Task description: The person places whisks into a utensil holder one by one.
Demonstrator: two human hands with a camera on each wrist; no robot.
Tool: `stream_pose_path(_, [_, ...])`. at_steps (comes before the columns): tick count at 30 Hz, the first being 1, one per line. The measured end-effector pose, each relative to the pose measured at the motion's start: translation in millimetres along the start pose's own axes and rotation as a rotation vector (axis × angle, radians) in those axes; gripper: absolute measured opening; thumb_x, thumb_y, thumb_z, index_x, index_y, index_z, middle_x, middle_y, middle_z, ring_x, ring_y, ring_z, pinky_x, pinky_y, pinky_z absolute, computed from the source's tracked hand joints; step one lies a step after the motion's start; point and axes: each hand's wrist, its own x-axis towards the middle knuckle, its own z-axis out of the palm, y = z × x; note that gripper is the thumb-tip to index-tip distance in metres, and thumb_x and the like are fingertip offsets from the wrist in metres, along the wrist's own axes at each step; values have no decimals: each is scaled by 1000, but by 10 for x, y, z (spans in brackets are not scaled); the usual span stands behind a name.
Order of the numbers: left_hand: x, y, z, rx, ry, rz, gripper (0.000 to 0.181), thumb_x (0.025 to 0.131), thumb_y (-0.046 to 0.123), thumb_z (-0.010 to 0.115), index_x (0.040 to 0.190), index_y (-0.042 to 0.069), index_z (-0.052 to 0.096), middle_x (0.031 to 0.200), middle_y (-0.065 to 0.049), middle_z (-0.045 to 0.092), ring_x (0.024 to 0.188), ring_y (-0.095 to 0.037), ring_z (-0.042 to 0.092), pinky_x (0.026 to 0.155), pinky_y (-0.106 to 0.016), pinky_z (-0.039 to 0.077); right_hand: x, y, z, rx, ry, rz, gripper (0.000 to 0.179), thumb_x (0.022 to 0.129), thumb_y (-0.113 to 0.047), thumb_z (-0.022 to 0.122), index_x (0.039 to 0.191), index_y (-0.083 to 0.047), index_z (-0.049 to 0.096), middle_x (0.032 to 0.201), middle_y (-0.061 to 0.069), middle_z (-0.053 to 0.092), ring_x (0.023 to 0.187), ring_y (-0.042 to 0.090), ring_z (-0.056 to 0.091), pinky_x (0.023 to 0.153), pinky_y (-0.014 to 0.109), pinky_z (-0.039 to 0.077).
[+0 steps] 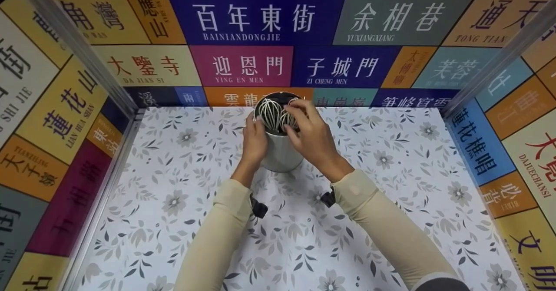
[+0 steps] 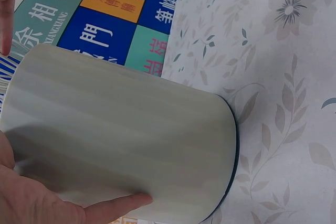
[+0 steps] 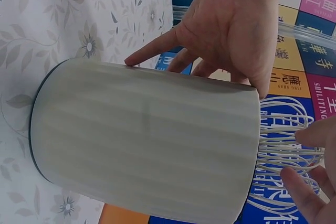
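A pale grey-green cylindrical canister (image 1: 284, 154) with a dark inside and ribbed sides is on the table near the back wall. Wire whisks stand in it with their loops up: one whisk (image 1: 270, 110) on the left, and another on the right partly covered by fingers. My left hand (image 1: 254, 139) holds the canister's left side, with the thumb at the rim; in the right wrist view this left hand (image 3: 231, 35) has its fingers spread along the wall. My right hand (image 1: 315, 132) reaches over the rim and pinches the right whisk (image 3: 286, 153) by its wires. The whisk handles are hidden inside.
A white tabletop (image 1: 186, 173) with a grey flower and leaf pattern lies beneath. Printed panels (image 1: 256, 15) with coloured blocks of lettering stand at the back and both sides. Clear posts (image 1: 74, 43) mark the corners.
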Motion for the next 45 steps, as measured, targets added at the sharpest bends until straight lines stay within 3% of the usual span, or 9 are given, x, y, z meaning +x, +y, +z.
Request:
stream_pose_path(14, [-3, -3, 1, -1, -3, -5, 52, 111, 37, 30, 157, 12, 36, 152, -19, 50, 143, -31, 45, 120, -44, 34, -13, -3, -18, 16, -13, -4, 40, 88, -5, 76, 128, -2, 67, 128, 14, 59, 122, 27, 61, 96, 35, 56])
stream_pose_path(21, [-22, -14, 3, 18, -11, -43, 56, 111, 42, 28, 160, 14, 31, 154, -22, 43, 145, -34, 41, 121, -49, 32, -21, -4, -16, 16, -22, -5, 39, 89, -4, 75, 127, -2, 67, 129, 14, 58, 120, 25, 63, 91, 34, 57])
stream_pose_path(37, [0, -17, 19, -1, 1, -15, 52, 111, 38, 30, 157, 13, 37, 152, -18, 50, 143, -30, 45, 120, -45, 34, -42, -1, -42, -8, -41, -35, 39, 90, -3, 74, 128, -3, 67, 129, 14, 58, 115, 26, 64, 88, 34, 58])
stream_pose_path(45, [24, -14, 22, -5, -2, -5, 52, 111, 36, 31, 156, 12, 38, 152, -20, 50, 143, -31, 45, 120, -45, 34, -13, -48, -137, 25, 18, -65, 39, 89, -4, 75, 127, -6, 68, 127, 14, 60, 118, 26, 63, 93, 35, 57])
